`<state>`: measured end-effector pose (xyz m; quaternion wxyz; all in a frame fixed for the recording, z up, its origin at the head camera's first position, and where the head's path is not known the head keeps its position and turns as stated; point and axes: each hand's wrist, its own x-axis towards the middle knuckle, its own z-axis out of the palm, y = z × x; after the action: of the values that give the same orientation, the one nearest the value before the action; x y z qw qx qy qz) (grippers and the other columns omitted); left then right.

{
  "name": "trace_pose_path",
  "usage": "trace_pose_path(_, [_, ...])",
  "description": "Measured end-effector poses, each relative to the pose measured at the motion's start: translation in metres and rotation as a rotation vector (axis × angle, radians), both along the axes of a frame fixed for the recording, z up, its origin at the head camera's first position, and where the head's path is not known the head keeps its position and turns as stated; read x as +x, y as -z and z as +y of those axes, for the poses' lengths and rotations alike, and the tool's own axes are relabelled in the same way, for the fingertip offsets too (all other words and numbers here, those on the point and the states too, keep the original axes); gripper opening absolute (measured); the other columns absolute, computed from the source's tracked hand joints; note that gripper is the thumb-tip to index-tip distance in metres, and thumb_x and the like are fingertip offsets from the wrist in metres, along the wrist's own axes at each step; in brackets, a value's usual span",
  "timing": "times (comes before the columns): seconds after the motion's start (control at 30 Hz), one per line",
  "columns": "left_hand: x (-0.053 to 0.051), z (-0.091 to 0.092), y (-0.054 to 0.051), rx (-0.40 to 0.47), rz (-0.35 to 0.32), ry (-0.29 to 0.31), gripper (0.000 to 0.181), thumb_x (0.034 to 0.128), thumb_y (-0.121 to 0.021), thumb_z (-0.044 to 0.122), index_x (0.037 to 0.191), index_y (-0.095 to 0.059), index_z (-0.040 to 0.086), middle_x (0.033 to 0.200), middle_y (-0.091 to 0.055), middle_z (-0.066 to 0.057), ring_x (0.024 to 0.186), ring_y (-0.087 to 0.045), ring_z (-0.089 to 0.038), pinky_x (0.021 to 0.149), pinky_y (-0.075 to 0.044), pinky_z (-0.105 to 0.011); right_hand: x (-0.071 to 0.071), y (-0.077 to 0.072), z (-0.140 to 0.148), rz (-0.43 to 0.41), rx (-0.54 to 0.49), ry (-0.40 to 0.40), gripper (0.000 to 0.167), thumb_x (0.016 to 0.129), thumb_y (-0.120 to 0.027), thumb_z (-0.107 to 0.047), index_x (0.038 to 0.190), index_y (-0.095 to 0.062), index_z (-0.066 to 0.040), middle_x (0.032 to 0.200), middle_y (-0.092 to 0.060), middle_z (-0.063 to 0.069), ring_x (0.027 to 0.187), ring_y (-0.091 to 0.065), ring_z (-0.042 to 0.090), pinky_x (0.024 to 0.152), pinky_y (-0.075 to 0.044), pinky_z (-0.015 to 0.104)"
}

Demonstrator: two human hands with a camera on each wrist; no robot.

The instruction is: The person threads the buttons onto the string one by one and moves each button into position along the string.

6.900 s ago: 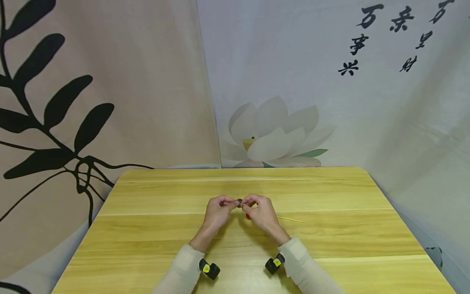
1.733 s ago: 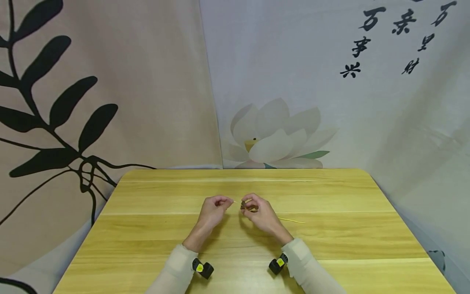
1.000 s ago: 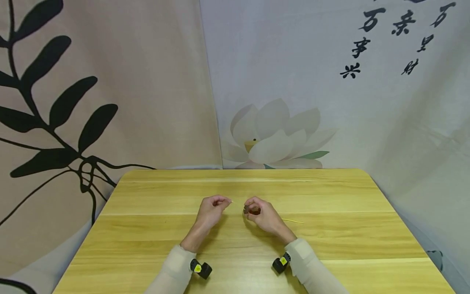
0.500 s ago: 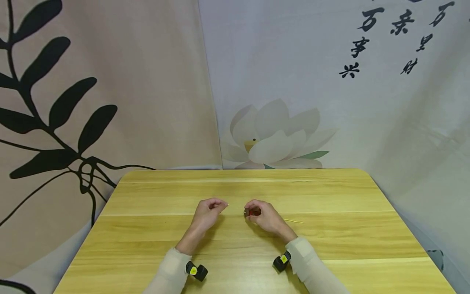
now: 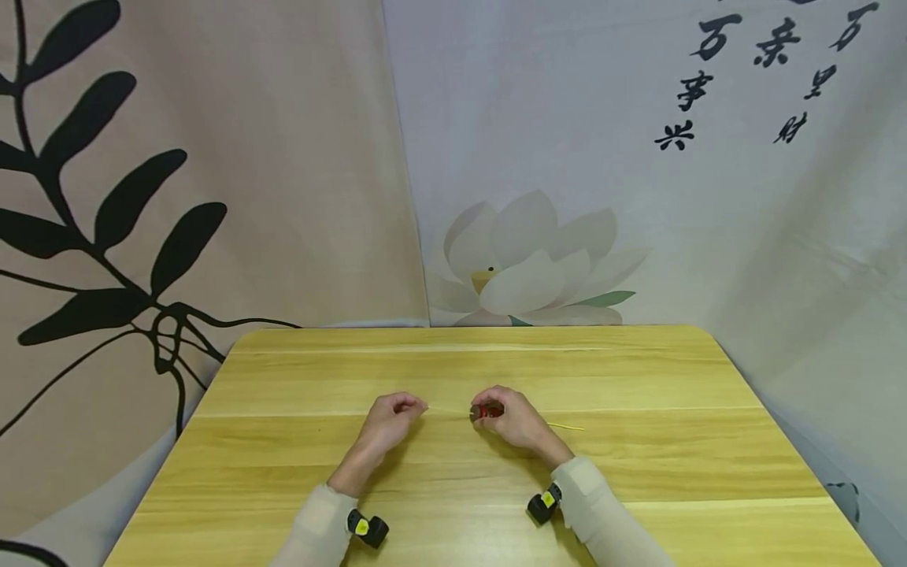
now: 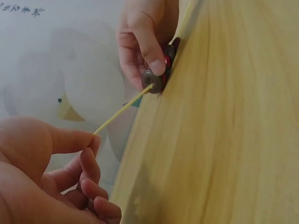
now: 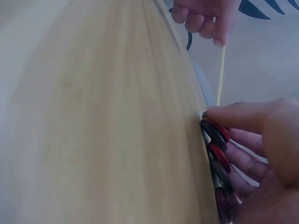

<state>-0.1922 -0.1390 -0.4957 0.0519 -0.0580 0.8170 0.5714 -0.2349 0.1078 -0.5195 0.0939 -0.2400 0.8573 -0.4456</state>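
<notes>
Between thumb and index finger, my left hand (image 5: 390,419) pinches one end of a yellow cord (image 6: 120,112). The cord runs straight from there into the hole of a grey-brown button (image 6: 150,82). My right hand (image 5: 517,417) grips that button at its edge with thumb and fingers. Behind it, in the right wrist view, several dark and red buttons (image 7: 219,157) hang in a row under the right fingers, partly covered by them. In the head view the row shows as a small red and brown cluster. The cord's other end (image 5: 567,427) lies to the right of the right hand.
The wooden table (image 5: 659,465) reaches out around both hands, its far edge running along the printed curtain (image 5: 744,236). A black wrist camera (image 5: 368,529) sits at the left cuff, another camera (image 5: 543,505) at the right one.
My left hand, first touching the right at a button, has drawn away left and nearer with the cord end. The right hand has shifted slightly right, and the red and brown buttons now show at its fingers.
</notes>
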Motion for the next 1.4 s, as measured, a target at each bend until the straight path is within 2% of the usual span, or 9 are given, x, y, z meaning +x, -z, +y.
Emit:
trace_pose_path(0.23, [-0.001,-0.001,0.005,-0.019,-0.006,-0.002,0.017,0.0974,-0.059,0.011,0.1,-0.072,0.001,0.094,-0.063,-0.011,0.08,-0.051,-0.018,0.068,-0.042,-0.029,-0.001,0.001,0.001,-0.002,0.002,-0.004,0.026,0.087,-0.075,-0.011,0.112,-0.069,-0.008,0.105,-0.064,0.0,0.096,-0.059,0.016,0.083,-0.05,0.031])
trace_pose_path(0.5, [-0.003,0.0,0.008,-0.056,-0.017,-0.021,0.015,0.0963,-0.061,0.011,0.095,-0.073,0.002,0.087,-0.062,-0.007,0.074,-0.049,-0.016,0.062,-0.04,-0.027,-0.002,0.001,0.001,-0.004,0.001,0.003,0.028,0.086,-0.076,-0.01,0.113,-0.069,-0.008,0.107,-0.064,0.001,0.098,-0.059,0.017,0.086,-0.05,0.036])
trace_pose_path(0.73, [-0.002,-0.001,0.009,-0.103,-0.002,-0.006,0.014,0.0951,-0.063,0.011,0.094,-0.074,0.002,0.09,-0.067,-0.006,0.077,-0.051,-0.016,0.065,-0.041,-0.029,-0.003,0.001,0.001,0.015,0.019,0.005,0.027,0.086,-0.076,-0.009,0.112,-0.07,-0.009,0.106,-0.064,0.0,0.097,-0.058,0.017,0.085,-0.05,0.034])
trace_pose_path(1.1, [0.0,-0.001,0.011,-0.119,0.005,0.004,0.015,0.0954,-0.063,0.012,0.095,-0.074,0.002,0.092,-0.067,-0.006,0.077,-0.052,-0.016,0.064,-0.041,-0.029,-0.001,0.001,0.0,0.0,0.008,-0.002,0.027,0.087,-0.076,-0.009,0.113,-0.069,-0.008,0.107,-0.064,0.001,0.098,-0.058,0.017,0.085,-0.05,0.033])
trace_pose_path(1.4, [0.001,-0.001,0.011,-0.096,-0.003,-0.004,0.016,0.096,-0.063,0.015,0.099,-0.073,0.003,0.09,-0.065,-0.005,0.076,-0.05,-0.016,0.064,-0.041,-0.027,-0.001,0.002,0.0,0.01,0.007,-0.004,0.027,0.086,-0.076,-0.009,0.113,-0.069,-0.008,0.105,-0.063,0.001,0.096,-0.058,0.016,0.083,-0.05,0.032])
